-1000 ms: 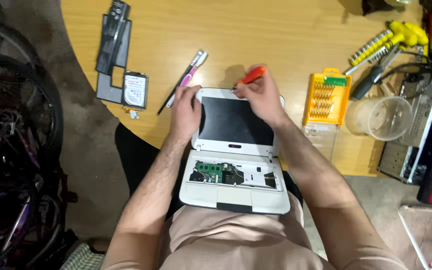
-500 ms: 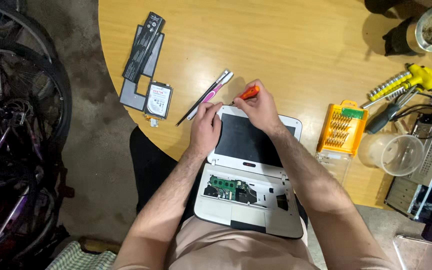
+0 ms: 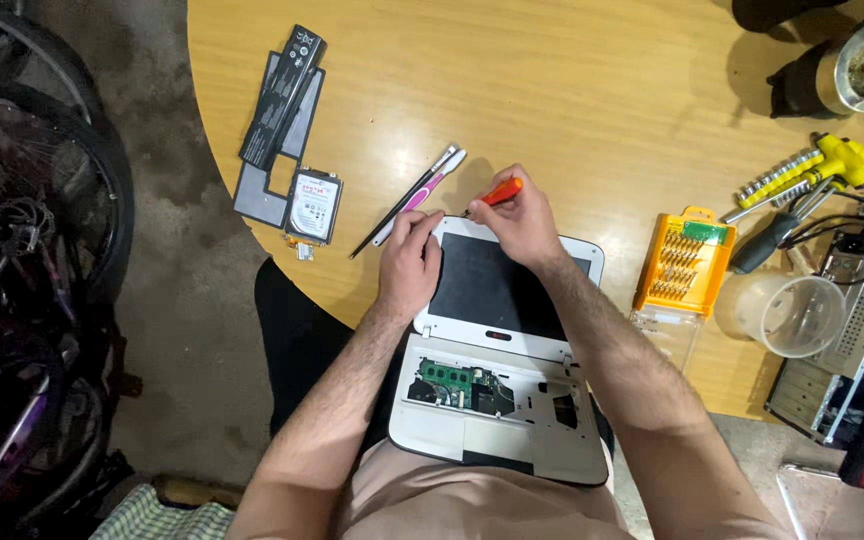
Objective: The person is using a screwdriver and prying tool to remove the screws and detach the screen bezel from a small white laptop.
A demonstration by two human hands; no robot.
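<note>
Head view, looking down over a round wooden table [image 3: 572,110] that fills the upper middle and right of the frame. A small white laptop [image 3: 507,350] lies open at centre, its dark screen half resting on the table edge and its base toward the lower centre, with the cover off and a green circuit board [image 3: 449,378] exposed. Right hand [image 3: 520,222], just above the screen's top edge, is closed around an orange-handled screwdriver [image 3: 500,192], fingers pinched on the handle, the tip pointing left toward the screen's upper left corner. Left hand [image 3: 410,262] grips that same corner of the screen, fingers curled over the bezel, thumb on the frame. Just left of the hands lie a pink-and-white tool [image 3: 422,192] and a thin black tool [image 3: 402,203], side by side on the table. Upper left: a long black battery pack [image 3: 284,95] on a grey cover plate [image 3: 257,195], and a hard drive [image 3: 313,205] beside them. Right of the laptop: an orange bit case [image 3: 685,262], a clear plastic cup [image 3: 790,314], and yellow-handled drivers [image 3: 822,165]. Bicycle wheels [image 3: 22,200] occupy the left edge.
</note>
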